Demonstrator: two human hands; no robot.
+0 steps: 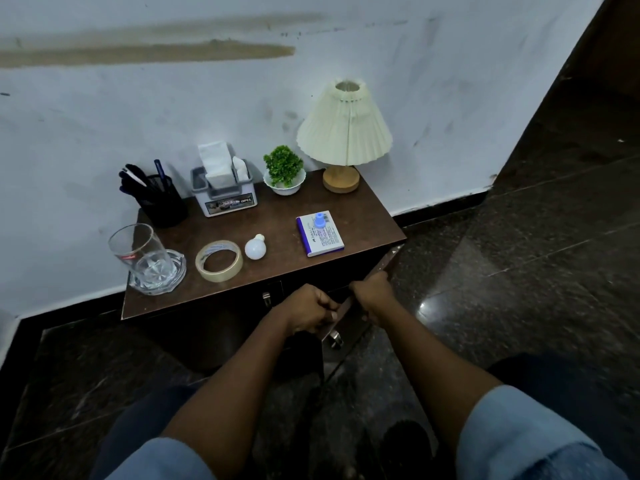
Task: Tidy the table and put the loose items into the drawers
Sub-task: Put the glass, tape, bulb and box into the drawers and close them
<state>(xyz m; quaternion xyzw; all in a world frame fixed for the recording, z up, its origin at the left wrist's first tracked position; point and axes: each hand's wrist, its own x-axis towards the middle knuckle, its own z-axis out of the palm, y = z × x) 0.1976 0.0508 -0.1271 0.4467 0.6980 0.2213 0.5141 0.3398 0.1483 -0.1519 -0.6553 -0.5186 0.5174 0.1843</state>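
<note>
Scuffed white wall [450, 81], seemingly stained, above glossy dark stone floor [536, 271].

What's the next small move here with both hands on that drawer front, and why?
Probably keep drawing the right drawer out. The left hand and right hand both grip its top edge, and its inside is too dark to judge. The tape roll, bulb and blue-edged box lie on the tabletop, waiting for room.

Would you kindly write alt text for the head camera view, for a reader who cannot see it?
Both hands, left and right, grip the top edge of a partly open drawer under a small brown table. On the table lie a tape roll, a light bulb and a small box.
</note>
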